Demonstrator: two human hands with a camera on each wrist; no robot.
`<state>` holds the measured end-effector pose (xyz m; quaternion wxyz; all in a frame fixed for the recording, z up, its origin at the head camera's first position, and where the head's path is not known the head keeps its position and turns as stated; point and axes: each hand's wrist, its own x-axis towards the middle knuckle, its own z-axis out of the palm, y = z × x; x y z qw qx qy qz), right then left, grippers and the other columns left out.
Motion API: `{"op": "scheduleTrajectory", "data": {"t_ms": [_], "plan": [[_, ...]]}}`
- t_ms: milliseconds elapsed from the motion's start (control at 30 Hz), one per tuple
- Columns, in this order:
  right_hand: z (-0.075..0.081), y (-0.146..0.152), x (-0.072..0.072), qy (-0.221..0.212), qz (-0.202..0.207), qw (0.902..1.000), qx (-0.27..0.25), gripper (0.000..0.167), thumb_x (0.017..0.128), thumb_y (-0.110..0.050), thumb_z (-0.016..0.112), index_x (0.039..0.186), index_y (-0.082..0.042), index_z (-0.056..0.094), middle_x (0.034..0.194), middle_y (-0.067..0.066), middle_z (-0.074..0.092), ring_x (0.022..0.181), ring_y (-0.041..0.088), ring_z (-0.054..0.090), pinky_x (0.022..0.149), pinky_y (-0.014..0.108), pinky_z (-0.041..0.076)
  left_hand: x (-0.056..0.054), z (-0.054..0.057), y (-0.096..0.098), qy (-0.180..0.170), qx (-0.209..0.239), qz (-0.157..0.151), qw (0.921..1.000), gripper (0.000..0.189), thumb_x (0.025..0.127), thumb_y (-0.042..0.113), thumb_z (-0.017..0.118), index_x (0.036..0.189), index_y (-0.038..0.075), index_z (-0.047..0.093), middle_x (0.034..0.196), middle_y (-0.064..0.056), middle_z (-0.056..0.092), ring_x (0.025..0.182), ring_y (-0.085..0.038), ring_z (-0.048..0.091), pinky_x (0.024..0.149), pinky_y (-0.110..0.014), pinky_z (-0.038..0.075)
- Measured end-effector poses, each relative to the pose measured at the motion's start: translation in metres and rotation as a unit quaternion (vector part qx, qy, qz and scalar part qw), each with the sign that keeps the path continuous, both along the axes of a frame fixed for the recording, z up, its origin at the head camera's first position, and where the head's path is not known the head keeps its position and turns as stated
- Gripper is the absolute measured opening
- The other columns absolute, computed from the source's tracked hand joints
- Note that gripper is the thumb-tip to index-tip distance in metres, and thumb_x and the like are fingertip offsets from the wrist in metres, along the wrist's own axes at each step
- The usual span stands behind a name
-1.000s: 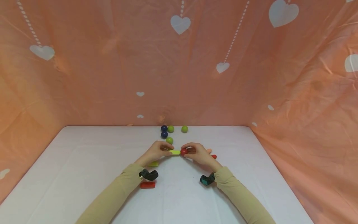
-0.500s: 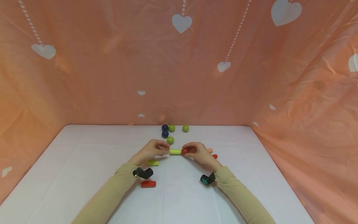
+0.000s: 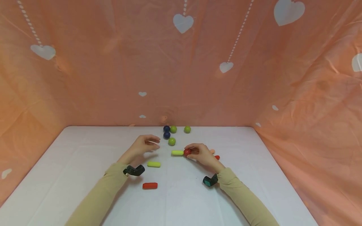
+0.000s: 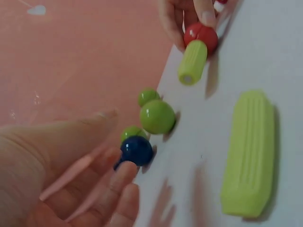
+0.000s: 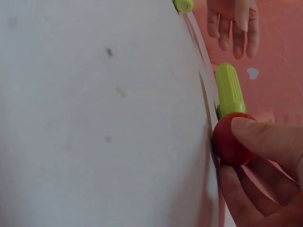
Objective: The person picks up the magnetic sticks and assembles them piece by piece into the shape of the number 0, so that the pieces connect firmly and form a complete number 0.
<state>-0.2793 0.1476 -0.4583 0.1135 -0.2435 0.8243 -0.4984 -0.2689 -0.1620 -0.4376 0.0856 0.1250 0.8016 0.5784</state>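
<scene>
My right hand (image 3: pixel 200 154) pinches a glossy red ball (image 5: pixel 232 139) between thumb and fingers. A ridged yellow-green rod (image 5: pixel 229 90) sticks out from that ball toward the left, its end against the ball; its free end, seen in the left wrist view, has a pale round spot. My left hand (image 3: pixel 143 145) holds nothing. Its fingers are loosely bent, apart from the rod and left of the balls. A second yellow-green rod (image 4: pixel 250 153) lies on the table in front of the left hand, and a red rod (image 3: pixel 150 185) lies nearer the front.
Behind the hands are two dark blue balls (image 3: pixel 167 135) and several green balls, one green ball (image 3: pixel 172 141) being closest. A peach piece (image 3: pixel 212 151) and a red piece (image 3: pixel 217 157) are partly hidden by the right hand. An orange curtain (image 3: pixel 158 78) borders the white table (image 3: pixel 93 157).
My left hand has let go of the yellow-green rod and moved left, away from it. The right hand stays in place with the red ball, the rod still joined to it.
</scene>
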Motion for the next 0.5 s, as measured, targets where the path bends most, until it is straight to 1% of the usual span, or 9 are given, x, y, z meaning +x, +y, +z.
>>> {"op": "scheduleTrajectory", "data": {"t_ms": [133,200,233,333,433,467,500], "plan": [[0.000,0.001,0.000,0.005,-0.001,1.0000,0.001,0.032,0.085,-0.007,0.073,0.116,-0.007,0.065,0.111,0.007,0.066,0.099,0.020,0.064,0.088,0.032,0.052,-0.009,0.000,0.001,0.031,-0.008,0.004,0.9995,0.044,0.084,0.012,0.074,0.123,-0.002,0.059,0.121,-0.020,0.060,0.104,-0.028,0.060,0.085,-0.040,0.053],[0.001,0.001,0.001,0.007,-0.003,0.9999,0.007,0.031,0.085,-0.008,0.073,0.116,-0.008,0.065,0.110,0.006,0.066,0.098,0.018,0.064,0.087,0.029,0.052,-0.014,-0.001,0.004,0.045,0.001,-0.001,0.9990,0.044,0.084,0.010,0.075,0.123,-0.003,0.059,0.121,-0.022,0.059,0.106,-0.030,0.060,0.088,-0.040,0.052],[0.005,0.000,0.004,0.009,-0.002,0.9999,0.008,0.031,0.086,-0.006,0.072,0.116,-0.006,0.065,0.110,0.008,0.066,0.099,0.020,0.064,0.088,0.031,0.052,-0.015,0.001,0.007,0.054,0.005,-0.009,0.9985,0.043,0.084,0.007,0.074,0.122,-0.005,0.058,0.121,-0.024,0.059,0.107,-0.033,0.059,0.090,-0.040,0.051],[0.020,-0.003,0.014,0.012,0.004,0.9999,0.010,0.032,0.086,-0.001,0.069,0.117,0.000,0.062,0.111,0.014,0.064,0.100,0.026,0.064,0.087,0.031,0.052,-0.025,-0.004,0.013,0.063,0.012,-0.028,0.9976,0.043,0.083,0.007,0.075,0.121,-0.005,0.059,0.121,-0.023,0.059,0.108,-0.034,0.059,0.091,-0.040,0.050],[0.033,-0.005,0.023,0.013,0.014,0.9998,0.007,0.033,0.087,0.004,0.067,0.118,0.008,0.059,0.113,0.023,0.062,0.102,0.034,0.063,0.088,0.034,0.052,-0.033,-0.009,0.021,0.071,0.006,-0.045,0.9965,0.043,0.082,0.007,0.075,0.121,-0.004,0.060,0.120,-0.019,0.061,0.110,-0.033,0.058,0.093,-0.041,0.049],[0.034,-0.005,0.024,0.015,0.017,0.9997,0.007,0.033,0.087,0.004,0.067,0.118,0.008,0.059,0.113,0.023,0.062,0.102,0.033,0.063,0.088,0.032,0.052,-0.038,-0.013,0.022,0.071,0.005,-0.048,0.9963,0.044,0.082,0.009,0.076,0.121,-0.002,0.060,0.119,-0.016,0.062,0.110,-0.031,0.059,0.093,-0.040,0.049],[0.034,-0.005,0.024,0.015,0.018,0.9997,0.006,0.033,0.087,0.004,0.067,0.118,0.008,0.059,0.113,0.023,0.062,0.102,0.033,0.063,0.088,0.032,0.052,-0.039,-0.014,0.025,0.074,0.007,-0.052,0.9959,0.044,0.082,0.008,0.076,0.122,-0.003,0.060,0.119,-0.015,0.062,0.110,-0.030,0.059,0.094,-0.040,0.049]]}}
